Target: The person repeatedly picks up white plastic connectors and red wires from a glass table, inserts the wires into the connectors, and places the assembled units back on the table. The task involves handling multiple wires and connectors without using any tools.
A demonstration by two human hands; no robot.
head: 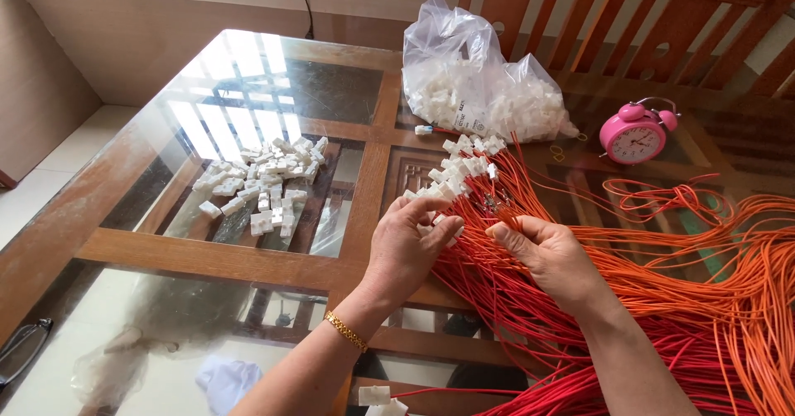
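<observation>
Left hand (406, 246) pinches a light, rigid white connector (436, 216), right hand (542, 250) pinches a limp orange wire (505, 217) near its tip, over the glass surface (232, 76); best gripped near the terminal end.

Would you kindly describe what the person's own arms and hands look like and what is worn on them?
Both forearms are bare, with no sleeves in view. The left hand has a thin gold chain bracelet at its wrist. The right hand wears no glove, and no ring or watch is visible on it.
</observation>
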